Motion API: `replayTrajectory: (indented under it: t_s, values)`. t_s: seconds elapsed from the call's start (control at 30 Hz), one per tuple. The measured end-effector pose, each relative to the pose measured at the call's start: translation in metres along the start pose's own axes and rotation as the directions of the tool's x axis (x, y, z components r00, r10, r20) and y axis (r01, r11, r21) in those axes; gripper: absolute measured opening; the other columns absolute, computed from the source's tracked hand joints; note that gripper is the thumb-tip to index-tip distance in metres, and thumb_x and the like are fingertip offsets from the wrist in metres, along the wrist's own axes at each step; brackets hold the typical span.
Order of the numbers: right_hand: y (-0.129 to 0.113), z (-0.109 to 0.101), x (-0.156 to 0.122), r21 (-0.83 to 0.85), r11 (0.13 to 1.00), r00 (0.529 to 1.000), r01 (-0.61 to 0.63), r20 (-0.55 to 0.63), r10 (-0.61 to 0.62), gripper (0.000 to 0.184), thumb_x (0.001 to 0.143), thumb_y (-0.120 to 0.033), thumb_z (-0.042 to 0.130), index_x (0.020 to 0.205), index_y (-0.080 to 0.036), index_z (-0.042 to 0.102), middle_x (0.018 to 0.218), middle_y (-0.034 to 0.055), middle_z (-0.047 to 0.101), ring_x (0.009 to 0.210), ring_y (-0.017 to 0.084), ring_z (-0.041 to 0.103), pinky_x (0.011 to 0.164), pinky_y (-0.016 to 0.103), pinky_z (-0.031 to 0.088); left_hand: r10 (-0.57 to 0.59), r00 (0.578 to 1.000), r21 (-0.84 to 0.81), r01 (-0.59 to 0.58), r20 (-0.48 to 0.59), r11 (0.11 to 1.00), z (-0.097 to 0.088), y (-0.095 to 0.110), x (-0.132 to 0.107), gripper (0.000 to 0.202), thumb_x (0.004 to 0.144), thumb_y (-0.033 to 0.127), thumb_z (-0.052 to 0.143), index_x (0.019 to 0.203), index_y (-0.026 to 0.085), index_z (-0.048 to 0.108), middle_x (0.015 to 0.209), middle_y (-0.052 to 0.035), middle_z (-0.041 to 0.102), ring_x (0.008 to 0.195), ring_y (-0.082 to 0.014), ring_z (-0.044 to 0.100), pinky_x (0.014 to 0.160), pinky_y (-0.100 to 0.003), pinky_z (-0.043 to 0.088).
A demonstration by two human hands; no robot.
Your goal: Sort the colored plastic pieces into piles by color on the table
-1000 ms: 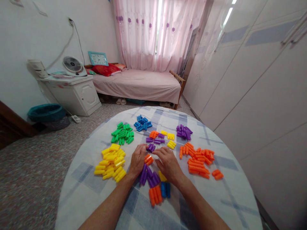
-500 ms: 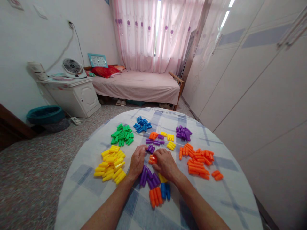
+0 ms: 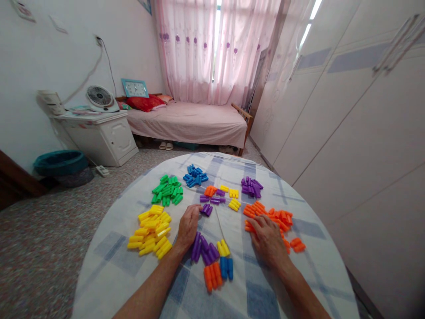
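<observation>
My left hand (image 3: 188, 226) rests palm down on the checked tablecloth (image 3: 265, 292), fingers loosely bent, their tips beside a small cluster of purple pieces (image 3: 206, 209). My right hand (image 3: 267, 239) lies flat at the near left edge of the orange pile (image 3: 275, 218), fingers stretched onto its pieces. Between my wrists lie purple pieces (image 3: 203, 248), yellow pieces (image 3: 223, 248), orange pieces (image 3: 212, 275) and blue pieces (image 3: 226, 267), each laid in a short row.
Sorted piles lie on the round table: yellow (image 3: 151, 230), green (image 3: 168, 191), blue (image 3: 195, 175), purple (image 3: 251, 187). Small mixed groups (image 3: 219, 195) sit mid-table. Beyond are a bed (image 3: 189, 122), a white cabinet with a fan (image 3: 99, 133) and wardrobes (image 3: 348, 110).
My right hand has moved right from the table's middle to the orange pile. The orange pieces that were between my hands are gone from there. My left hand has stayed put.
</observation>
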State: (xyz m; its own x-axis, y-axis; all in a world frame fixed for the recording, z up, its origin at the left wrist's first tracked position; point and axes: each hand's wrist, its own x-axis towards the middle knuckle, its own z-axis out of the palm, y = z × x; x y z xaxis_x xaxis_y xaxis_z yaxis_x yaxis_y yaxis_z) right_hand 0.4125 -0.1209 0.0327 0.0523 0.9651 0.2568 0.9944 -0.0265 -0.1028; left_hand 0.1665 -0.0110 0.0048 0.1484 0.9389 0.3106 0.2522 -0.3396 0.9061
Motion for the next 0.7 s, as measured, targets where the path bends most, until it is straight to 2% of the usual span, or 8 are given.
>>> replayTrajectory:
  t_s: [0.13,0.23,0.37,0.47,0.6,0.7]
  values:
    - [0.006,0.005,-0.006,-0.026,0.999,0.998,-0.034,-0.055,0.032,0.036,0.083,-0.017,0.049,0.117,-0.022,0.059,0.118,0.0092,0.060,0.115,0.028,0.046,0.093,0.043,0.036,-0.009,1.000,-0.009,0.009,-0.006,1.000,0.000,-0.001,0.000,0.038,0.093,0.041,0.032,0.097,0.019,0.063,0.105,-0.0065,0.063,0.104,-0.0189,0.056,0.096,-0.035,0.041]
    - [0.001,0.008,-0.006,-0.014,0.999,0.991,-0.029,-0.132,0.027,0.038,0.081,-0.017,0.050,0.118,-0.019,0.059,0.123,0.0108,0.057,0.121,0.031,0.042,0.097,0.046,0.035,-0.015,1.000,-0.013,0.015,-0.005,1.000,0.000,-0.002,0.000,0.039,0.093,0.042,0.032,0.097,0.019,0.063,0.105,-0.0067,0.062,0.104,-0.0191,0.056,0.096,-0.035,0.042]
    - [-0.021,0.011,0.000,0.175,0.983,0.983,0.058,-0.180,-0.026,0.035,0.082,-0.016,0.049,0.115,-0.017,0.059,0.120,0.0105,0.058,0.118,0.026,0.046,0.101,0.043,0.037,-0.015,1.000,-0.019,0.014,-0.009,1.000,0.000,-0.001,0.000,0.039,0.092,0.042,0.033,0.097,0.019,0.063,0.105,-0.0070,0.062,0.104,-0.0194,0.056,0.096,-0.036,0.042]
    - [-0.039,0.019,0.008,0.378,0.918,0.985,0.120,-0.164,-0.062,0.029,0.084,-0.015,0.046,0.109,-0.018,0.060,0.114,0.0094,0.060,0.110,0.021,0.052,0.098,0.037,0.042,-0.009,1.000,-0.011,0.009,-0.016,1.000,0.000,0.000,0.001,0.038,0.092,0.042,0.033,0.096,0.018,0.064,0.105,-0.0072,0.063,0.104,-0.0195,0.057,0.096,-0.036,0.043]
    - [-0.050,0.035,0.013,0.518,0.850,0.985,0.102,-0.172,-0.014,0.026,0.083,-0.011,0.044,0.102,-0.017,0.062,0.105,0.0091,0.061,0.102,0.019,0.055,0.094,0.035,0.045,-0.004,1.000,0.016,0.005,-0.023,1.000,-0.001,0.002,-0.001,0.033,0.091,0.037,0.038,0.096,0.018,0.064,0.102,-0.0074,0.064,0.100,-0.0196,0.059,0.092,-0.036,0.045]
    - [-0.048,0.042,0.014,0.547,0.833,0.982,0.083,-0.186,0.024,0.026,0.082,-0.011,0.044,0.099,-0.016,0.062,0.104,0.0096,0.062,0.101,0.020,0.055,0.094,0.035,0.045,0.078,0.996,0.070,-0.075,-0.033,0.995,-0.004,0.013,-0.006,0.025,0.088,0.029,0.043,0.094,0.018,0.064,0.105,-0.0078,0.064,0.103,-0.0196,0.058,0.093,-0.037,0.045]
